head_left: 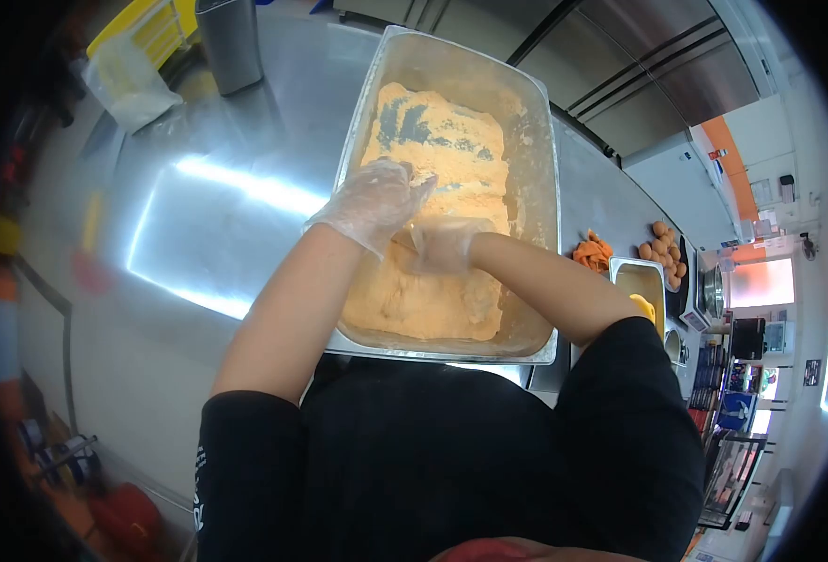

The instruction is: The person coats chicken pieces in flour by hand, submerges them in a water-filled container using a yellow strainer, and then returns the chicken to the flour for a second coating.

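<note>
A deep metal pan (547,187) holds a layer of orange-yellow crumbs or flour (432,304), with grey bottom showing through toward its far end. Both my hands wear clear plastic gloves and are inside the pan. My left hand (378,201) is over the middle of the crumbs, its fingers curled in with crumbs on them; I cannot tell what is in them. Just nearer to me and to the right, my right hand (447,245) is low at the crumb layer, fingers pointing left and mostly hidden by the wrinkled glove.
The pan stands on a steel table (287,140). On the right are an orange cloth-like bundle (593,251), eggs (662,251), a smaller metal pan (641,279) with something yellow, and a scale (695,309). A grey container (230,47) and plastic bag (128,82) are at far left.
</note>
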`<action>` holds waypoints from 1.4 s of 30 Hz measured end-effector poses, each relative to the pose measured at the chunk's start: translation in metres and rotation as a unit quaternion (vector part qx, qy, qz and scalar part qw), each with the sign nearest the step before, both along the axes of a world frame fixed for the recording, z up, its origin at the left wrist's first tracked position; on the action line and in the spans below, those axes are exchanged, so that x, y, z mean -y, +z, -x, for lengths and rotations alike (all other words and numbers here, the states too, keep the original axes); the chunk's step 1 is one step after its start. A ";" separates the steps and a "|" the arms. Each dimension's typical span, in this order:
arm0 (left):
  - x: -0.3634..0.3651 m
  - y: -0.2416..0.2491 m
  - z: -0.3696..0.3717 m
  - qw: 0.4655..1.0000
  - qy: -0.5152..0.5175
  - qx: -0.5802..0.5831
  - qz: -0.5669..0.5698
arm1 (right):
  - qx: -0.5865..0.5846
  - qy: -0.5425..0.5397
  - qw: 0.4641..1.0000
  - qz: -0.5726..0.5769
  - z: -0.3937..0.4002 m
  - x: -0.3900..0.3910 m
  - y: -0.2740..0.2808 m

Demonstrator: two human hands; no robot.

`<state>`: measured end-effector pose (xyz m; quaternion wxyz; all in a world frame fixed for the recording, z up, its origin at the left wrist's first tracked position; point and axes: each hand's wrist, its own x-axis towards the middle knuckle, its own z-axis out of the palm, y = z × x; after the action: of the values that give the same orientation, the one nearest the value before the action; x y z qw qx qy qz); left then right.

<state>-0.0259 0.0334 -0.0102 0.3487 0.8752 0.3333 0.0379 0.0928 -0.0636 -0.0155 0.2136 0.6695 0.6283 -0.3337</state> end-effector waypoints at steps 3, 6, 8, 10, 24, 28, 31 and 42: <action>0.001 0.005 0.005 0.999 0.015 0.017 0.027 | 0.075 0.159 0.983 0.044 -0.024 -0.002 0.002; 0.001 0.023 0.009 0.998 0.017 0.015 0.065 | 0.076 0.078 0.992 0.059 -0.038 -0.045 0.020; 0.003 0.027 0.009 0.997 0.010 0.013 0.071 | 0.018 0.016 0.999 0.028 -0.029 -0.055 0.027; 0.001 0.021 0.010 0.998 0.019 0.025 0.054 | -0.049 0.067 0.996 -0.016 -0.003 -0.060 0.019; 0.003 0.013 0.011 0.999 -0.027 -0.004 0.043 | 0.134 0.054 0.989 0.043 0.041 0.011 0.086; 0.005 0.027 0.018 0.994 -0.102 -0.032 -0.013 | 0.033 0.166 0.985 0.026 0.037 -0.002 0.035; 0.007 0.027 0.014 0.993 -0.099 -0.066 -0.012 | -0.076 0.210 0.974 -0.044 0.074 0.011 -0.004; 0.008 0.016 0.010 0.998 -0.051 -0.013 0.023 | 0.036 0.055 0.998 0.013 0.010 0.074 0.091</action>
<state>-0.0362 0.0250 0.0058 0.3663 0.8829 0.2938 0.0014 0.0830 -0.1375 0.0757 0.2628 0.6426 0.6518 -0.3052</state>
